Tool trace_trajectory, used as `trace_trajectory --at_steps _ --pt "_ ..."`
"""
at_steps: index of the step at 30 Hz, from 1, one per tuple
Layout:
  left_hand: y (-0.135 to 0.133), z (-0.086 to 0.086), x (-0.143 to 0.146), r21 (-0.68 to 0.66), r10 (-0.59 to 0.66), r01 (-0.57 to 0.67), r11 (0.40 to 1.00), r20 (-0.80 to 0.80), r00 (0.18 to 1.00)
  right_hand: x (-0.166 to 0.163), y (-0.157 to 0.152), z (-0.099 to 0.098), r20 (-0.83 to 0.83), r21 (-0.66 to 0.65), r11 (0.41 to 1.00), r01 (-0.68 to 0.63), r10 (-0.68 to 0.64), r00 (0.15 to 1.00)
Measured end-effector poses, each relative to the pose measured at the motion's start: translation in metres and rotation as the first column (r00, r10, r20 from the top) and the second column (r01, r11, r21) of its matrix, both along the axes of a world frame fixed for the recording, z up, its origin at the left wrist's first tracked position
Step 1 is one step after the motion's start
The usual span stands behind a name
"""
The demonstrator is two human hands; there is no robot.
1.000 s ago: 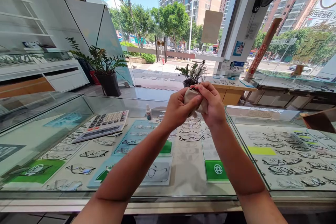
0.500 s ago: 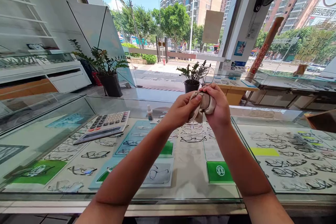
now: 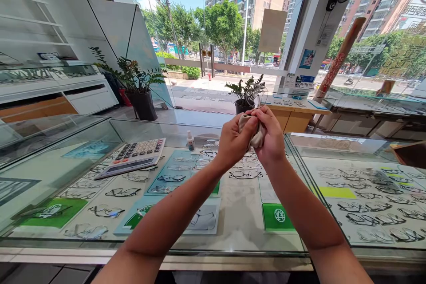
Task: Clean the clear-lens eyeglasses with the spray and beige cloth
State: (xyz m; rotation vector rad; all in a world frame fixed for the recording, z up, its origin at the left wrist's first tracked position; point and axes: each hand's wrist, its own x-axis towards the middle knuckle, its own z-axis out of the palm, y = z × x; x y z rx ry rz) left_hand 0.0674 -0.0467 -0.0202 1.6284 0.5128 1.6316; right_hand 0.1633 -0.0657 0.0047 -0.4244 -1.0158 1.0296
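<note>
A beige cloth (image 3: 258, 136) is bunched between my two hands, held up above the glass counter. My left hand (image 3: 235, 138) is closed on it, thumb pressed over the folds. My right hand (image 3: 271, 133) wraps the cloth from the other side, fingertips meeting near the left ones. Just above the fingers shows a thin curved rim of eyeglasses (image 3: 265, 96), faint against the background; most of the pair is hidden by hands and cloth. Beneath them, several eyeglasses (image 3: 246, 174) lie in rows inside the case.
On the glass counter (image 3: 233, 248) rest a large calculator (image 3: 136, 155) at left and a small white spray bottle (image 3: 190, 141). A green card (image 3: 279, 217) lies by my right forearm. Beyond the counter stand a potted plant (image 3: 244, 93) and a wooden table (image 3: 293, 117).
My hands have drawn closer together and the cloth is squeezed tighter. The dark-rimmed lens that showed in its folds is now covered. The view has shifted slightly.
</note>
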Motion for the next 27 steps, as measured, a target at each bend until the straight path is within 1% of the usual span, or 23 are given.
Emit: trace_trajectory --at_steps 1,3,4,6,7,8,9,11,15,17,18,19,21,24,26,27 --pt "0.002 0.002 -0.002 -0.010 -0.024 0.024 1.000 -0.006 1.000 0.003 0.001 0.000 -0.004 -0.005 1.000 -0.011 0.011 1.000" --pt "0.007 0.008 -0.012 -0.049 -0.149 0.146 0.988 -0.062 0.987 0.009 0.004 0.002 0.001 -0.012 0.999 -0.032 0.032 0.999" --pt "0.010 0.011 -0.018 -0.081 -0.244 0.237 0.968 -0.099 0.965 0.013 0.005 0.003 0.011 -0.012 0.999 -0.042 0.042 0.999" --pt "0.014 0.018 -0.031 -0.157 -0.440 0.416 0.896 -0.172 0.882 0.019 0.008 0.004 0.036 -0.004 0.998 -0.058 0.058 0.998" --pt "0.015 0.020 -0.036 -0.182 -0.503 0.472 0.863 -0.204 0.840 0.021 0.009 0.005 0.045 -0.002 0.998 -0.064 0.064 0.997" --pt "0.016 0.022 -0.040 -0.192 -0.538 0.504 0.842 -0.231 0.810 0.022 0.009 0.005 0.049 -0.001 0.998 -0.067 0.067 0.997" --pt "0.016 0.022 -0.041 -0.185 -0.546 0.514 0.838 -0.247 0.801 0.022 0.010 0.005 0.048 -0.002 0.998 -0.066 0.066 0.997" --pt "0.015 0.019 -0.037 -0.143 -0.504 0.483 0.864 -0.241 0.829 0.019 0.010 0.004 0.032 -0.008 0.998 -0.054 0.054 0.998" --pt "0.015 0.008 -0.018 -0.050 -0.303 0.299 0.953 -0.091 0.949 0.010 0.006 0.002 -0.015 -0.013 0.999 -0.048 0.048 0.999" --pt "0.014 0.006 -0.011 -0.017 -0.205 0.205 0.979 -0.015 0.979 0.007 0.003 0.001 -0.016 -0.013 0.998 -0.061 0.061 0.998" --pt "0.014 0.006 -0.010 -0.011 -0.179 0.179 0.984 0.011 0.984 0.006 0.002 0.001 -0.013 -0.012 0.998 -0.069 0.068 0.998" --pt "0.014 0.007 -0.010 -0.015 -0.175 0.176 0.984 0.031 0.984 0.006 0.001 0.001 -0.007 -0.011 0.997 -0.075 0.075 0.997" --pt "0.015 0.010 -0.012 -0.064 -0.230 0.232 0.971 0.042 0.972 0.009 0.002 0.001 0.020 -0.006 0.996 -0.084 0.084 0.996" --pt "0.018 0.014 -0.019 -0.197 -0.372 0.367 0.909 0.013 0.928 0.019 0.007 0.001 0.088 -0.001 0.995 -0.099 0.099 0.991" --pt "0.021 0.015 -0.023 -0.255 -0.423 0.407 0.877 -0.009 0.906 0.026 0.012 0.001 0.122 -0.003 0.995 -0.098 0.098 0.988" --pt "0.023 0.014 -0.025 -0.268 -0.430 0.411 0.871 -0.011 0.903 0.030 0.014 0.002 0.131 -0.005 0.996 -0.089 0.089 0.987"
